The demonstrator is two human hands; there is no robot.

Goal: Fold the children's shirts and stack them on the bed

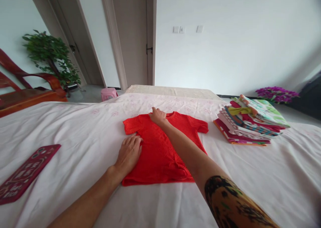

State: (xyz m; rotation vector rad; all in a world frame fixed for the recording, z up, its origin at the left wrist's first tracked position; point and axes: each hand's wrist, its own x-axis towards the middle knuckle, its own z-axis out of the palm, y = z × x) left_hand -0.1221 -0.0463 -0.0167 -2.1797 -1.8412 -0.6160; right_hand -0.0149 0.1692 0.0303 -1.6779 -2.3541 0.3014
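A red short-sleeved T-shirt [155,154] lies spread on the white bed sheet [95,161], collar away from me and hem towards me. The fabric is bunched near the lower right of the hem. My left hand [129,152] rests, fingers stretched, on the shirt's left side just below the sleeve. Reaching across the shirt, my right hand [157,116] is closed on the cloth at the left shoulder beside the collar. Its fingertips are partly hidden. My right forearm covers part of the shirt's right half.
A stack of folded clothes [250,122] sits right of the shirt. On the left lies a dark red printed board [27,174]. Beyond the sheet are a wooden chair [45,87], a pink stool [109,93], a green plant [50,54] and purple flowers [277,93].
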